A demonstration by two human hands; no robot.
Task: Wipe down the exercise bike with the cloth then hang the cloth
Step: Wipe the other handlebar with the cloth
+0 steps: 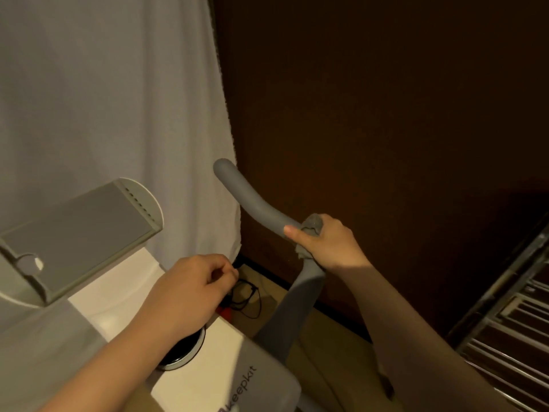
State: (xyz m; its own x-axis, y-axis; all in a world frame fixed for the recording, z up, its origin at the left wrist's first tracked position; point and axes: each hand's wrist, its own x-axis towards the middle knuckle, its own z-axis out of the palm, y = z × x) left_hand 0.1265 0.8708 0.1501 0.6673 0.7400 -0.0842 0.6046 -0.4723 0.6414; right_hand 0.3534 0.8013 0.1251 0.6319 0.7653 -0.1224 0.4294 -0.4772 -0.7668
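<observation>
On handlebar (255, 200): right hand (329, 245) grips cloth (312, 226).

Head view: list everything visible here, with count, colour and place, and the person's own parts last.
handlebar: one, grey, centre, curving up toward the curtain
cloth: one, grey, bunched round the handlebar under the right hand
console: one, grey-green, left, tilted
bike body: one, white, bottom centre, lettered "keepkit"
knob: one, black with a white ring, on the bike body, partly hidden by the left wrist
curtain: one, white, upper left
wall: one, dark brown, right
cables: black tangle on the floor, count unclear
rack: one, metal bars, lower right
left hand: fingers curled, over the bike body; whether it holds anything cannot be told
right hand: grips the cloth on the handlebar
</observation>
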